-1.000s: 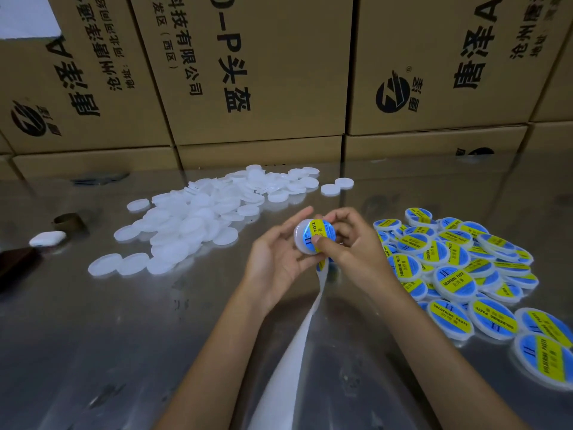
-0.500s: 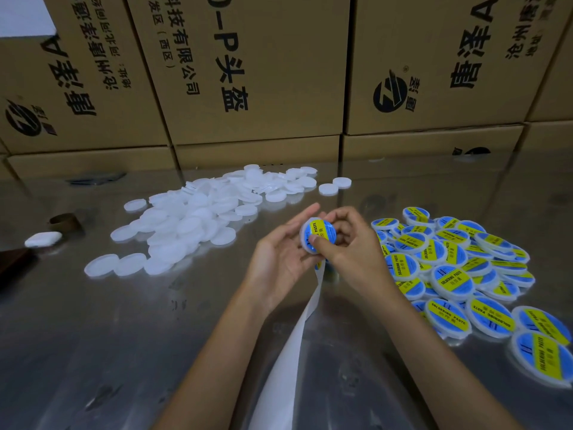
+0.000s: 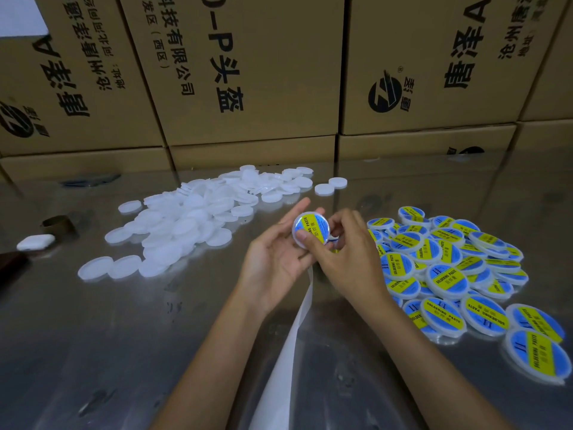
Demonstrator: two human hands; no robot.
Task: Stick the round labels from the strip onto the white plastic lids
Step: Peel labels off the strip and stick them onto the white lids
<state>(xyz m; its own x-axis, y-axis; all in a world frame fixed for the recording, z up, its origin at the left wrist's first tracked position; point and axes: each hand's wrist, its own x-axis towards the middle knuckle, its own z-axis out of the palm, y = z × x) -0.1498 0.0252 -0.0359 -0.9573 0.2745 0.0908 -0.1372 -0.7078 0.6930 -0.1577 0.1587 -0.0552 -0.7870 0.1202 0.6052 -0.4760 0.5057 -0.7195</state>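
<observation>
The backing strip [image 3: 280, 361] runs out of view at the bottom edge, its upper end hidden behind the right hand [image 3: 347, 259]. The cardboard boxes [image 3: 248, 72] are cropped along the top. The dark thing [image 3: 11, 268] at the left edge is cut off, too little showing to tell what it is.

Dim, soft light—dull glare on the metal table [image 3: 93, 352] (edges bowed by wide-angle lens), sharp focus.

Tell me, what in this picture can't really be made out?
- Head view: how many labels remain on the strip, which passes behind the hands and off the bottom edge.
- Small print on the held lid: the right hand thumb covers part; the left hand hides its back.
- Cardboard boxes: tops cut off by the upper edge.
- Dark object: cut off at the left edge.
</observation>
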